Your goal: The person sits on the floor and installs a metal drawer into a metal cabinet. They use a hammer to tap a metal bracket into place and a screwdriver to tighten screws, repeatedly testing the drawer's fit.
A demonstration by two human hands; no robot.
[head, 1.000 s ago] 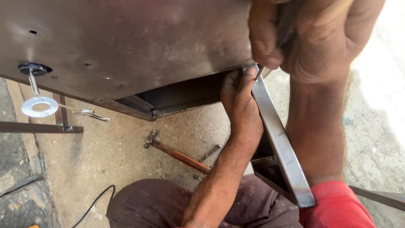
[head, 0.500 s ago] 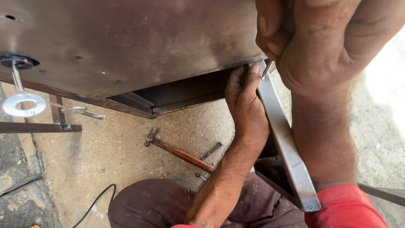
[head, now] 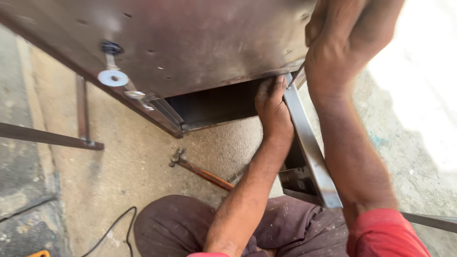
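Note:
A large steel sheet panel [head: 190,43] fills the top of the view, with small holes in it and a rim folded under. My left hand [head: 272,110] reaches under the panel's lower edge, its fingers curled around the rim where a flat steel bar [head: 309,143] meets it. My right hand [head: 342,38] is above, closed on something thin and metallic at the panel's corner; what it is stays hidden by the fingers. The bar slants down toward my knee.
A bolt with a large washer [head: 113,76] sticks out of the panel at left. A hammer [head: 200,169] lies on the concrete floor. A thin steel frame [head: 47,135] stands at left. A black cable [head: 114,228] runs beside my brown trousers [head: 190,223].
The view has shifted, so the panel and washer bolt sit further right and more floor shows at left. Both hands keep their hold at the panel's corner.

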